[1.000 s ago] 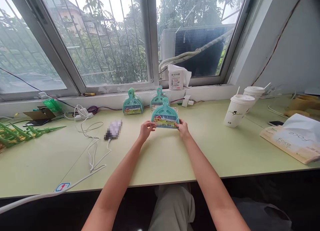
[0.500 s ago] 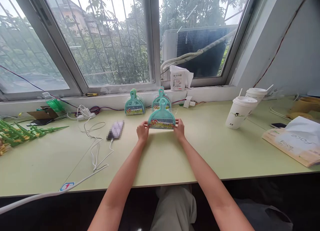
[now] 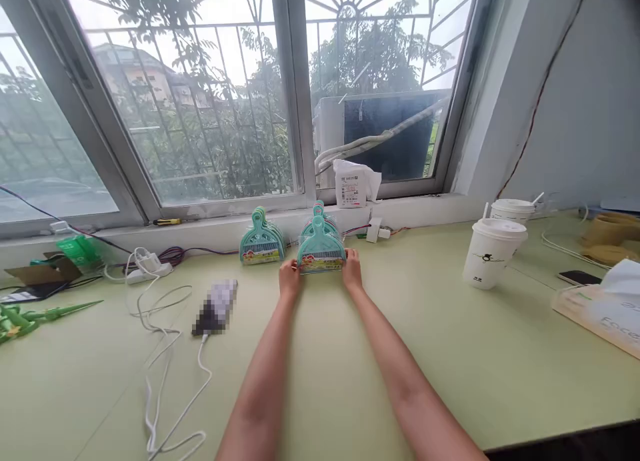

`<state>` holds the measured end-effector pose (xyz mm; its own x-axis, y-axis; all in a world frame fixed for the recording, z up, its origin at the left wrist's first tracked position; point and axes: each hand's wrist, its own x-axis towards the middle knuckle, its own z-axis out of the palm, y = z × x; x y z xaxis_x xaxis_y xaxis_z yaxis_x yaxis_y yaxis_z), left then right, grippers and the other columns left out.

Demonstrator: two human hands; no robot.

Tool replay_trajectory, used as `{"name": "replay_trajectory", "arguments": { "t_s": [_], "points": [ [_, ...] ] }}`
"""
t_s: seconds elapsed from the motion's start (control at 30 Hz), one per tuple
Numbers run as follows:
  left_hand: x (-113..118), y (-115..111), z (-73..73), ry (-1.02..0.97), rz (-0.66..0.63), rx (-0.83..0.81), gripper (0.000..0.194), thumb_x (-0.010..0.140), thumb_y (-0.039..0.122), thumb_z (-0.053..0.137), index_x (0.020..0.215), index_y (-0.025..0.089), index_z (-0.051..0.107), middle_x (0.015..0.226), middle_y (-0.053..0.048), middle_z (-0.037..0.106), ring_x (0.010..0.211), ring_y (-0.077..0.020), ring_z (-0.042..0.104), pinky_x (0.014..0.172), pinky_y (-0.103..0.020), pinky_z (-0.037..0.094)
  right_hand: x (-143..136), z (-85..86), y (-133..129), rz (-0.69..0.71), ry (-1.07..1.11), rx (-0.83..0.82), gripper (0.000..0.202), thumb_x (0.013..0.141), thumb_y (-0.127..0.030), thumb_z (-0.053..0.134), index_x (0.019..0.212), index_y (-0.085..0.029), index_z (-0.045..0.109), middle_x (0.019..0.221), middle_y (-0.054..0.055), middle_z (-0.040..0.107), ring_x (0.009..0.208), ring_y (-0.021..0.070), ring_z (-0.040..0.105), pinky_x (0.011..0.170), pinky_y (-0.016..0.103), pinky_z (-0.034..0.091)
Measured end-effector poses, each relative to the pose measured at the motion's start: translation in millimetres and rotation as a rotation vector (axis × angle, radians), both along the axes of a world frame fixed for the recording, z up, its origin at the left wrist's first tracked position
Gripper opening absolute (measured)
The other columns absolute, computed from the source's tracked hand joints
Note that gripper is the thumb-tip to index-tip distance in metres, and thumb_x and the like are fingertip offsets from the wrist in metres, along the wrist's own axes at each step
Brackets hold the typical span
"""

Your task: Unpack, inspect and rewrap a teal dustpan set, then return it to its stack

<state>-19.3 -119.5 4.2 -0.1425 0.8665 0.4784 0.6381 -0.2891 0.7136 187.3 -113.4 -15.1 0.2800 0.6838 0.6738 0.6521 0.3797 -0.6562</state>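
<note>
A teal dustpan-and-brush set (image 3: pixel 321 248) in clear wrap stands upright at the front of the right-hand stack, near the window wall. My left hand (image 3: pixel 290 279) grips its lower left edge with closed fingers. At the lower right edge, my right hand (image 3: pixel 352 269) holds the same set between thumb and fingers. Behind it, more wrapped sets show only their handles and rims, one of them pinkish. To the left stands another stack of teal sets (image 3: pixel 262 241), which neither hand touches.
White lidded cups (image 3: pixel 493 254) and a tissue pack (image 3: pixel 603 308) are at the right. A phone (image 3: pixel 216 308) with a white cable lies left of my arms. A power strip (image 3: pixel 150 272) and a white package (image 3: pixel 351 184) are near the window.
Both hands have pushed the held set away from me, up against the right-hand stack. The camera view has shifted, and the table's front edge now shows only at the lower right.
</note>
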Motion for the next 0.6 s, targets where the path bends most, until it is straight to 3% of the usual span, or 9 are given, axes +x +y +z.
{"name": "replay_trajectory", "arguments": {
  "t_s": [0.27,0.43,0.6],
  "points": [
    [2,74,-3.7,0.09,0.051,0.132,0.018,0.08,0.015,0.058,0.097,0.015,0.064,0.093,-0.009,0.063,0.083,-0.0192,0.061,0.08,-0.032,0.047,-10,7.0,57,-0.1,-0.042,-0.003,0.054,0.076,0.003,0.028,0.122,-0.019,0.045,0.114,0.012,0.051,0.086,0.0182,0.06,0.07,0.029,0.047],
    [9,94,-4.9,0.074,0.116,0.125,0.042,0.08,0.012,0.058,0.122,0.014,0.052,0.112,-0.013,0.058,0.099,-0.0232,0.059,0.086,-0.035,0.047,-10,10.0,73,-0.228,-0.149,-0.085,0.049,0.081,0.0,0.031,0.124,-0.016,0.048,0.117,0.016,0.051,0.111,0.026,0.051,0.08,0.034,0.048],
    [13,102,-10.2,0.197,0.064,-0.003,0.04,0.086,0.017,0.047,0.125,0.012,0.052,0.118,-0.018,0.057,0.111,-0.0288,0.055,0.094,-0.04,0.043,-9,7.0,77,-0.278,-0.228,-0.141,0.06,0.084,-0.002,0.029,0.141,-0.019,0.033,0.131,0.016,0.046,0.121,0.0273,0.045,0.089,0.038,0.046]
  ]
}}
